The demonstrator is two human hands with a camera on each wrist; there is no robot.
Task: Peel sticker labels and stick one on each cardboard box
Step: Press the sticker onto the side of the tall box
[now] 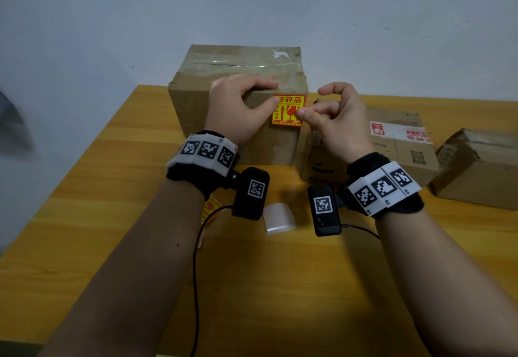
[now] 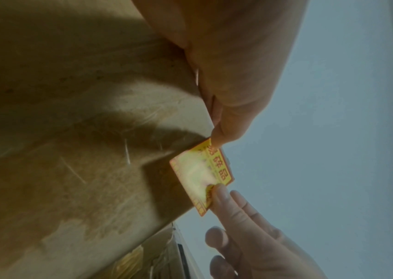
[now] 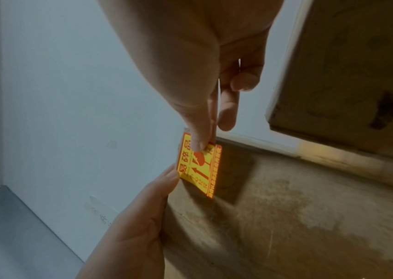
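Observation:
A large cardboard box [image 1: 232,109] stands at the back of the wooden table [image 1: 112,216]. Both hands hold a yellow and red sticker [image 1: 288,111] in front of its front face, near the upper right corner. In both wrist views the sticker [image 2: 202,177] stands off the cardboard and casts a shadow on it. My left hand [image 1: 276,93] has its thumb on the sticker's upper left corner, with the fingers curled at the box's top edge. My right hand [image 1: 301,112] pinches the sticker's [image 3: 200,169] right edge between thumb and forefinger.
A second box [image 1: 398,146] with red and white tape stands to the right, and a third box [image 1: 476,168] lies further right. A curled white backing paper [image 1: 279,217] and a sheet of stickers [image 1: 211,208] lie near my wrists. A wall stands behind the boxes.

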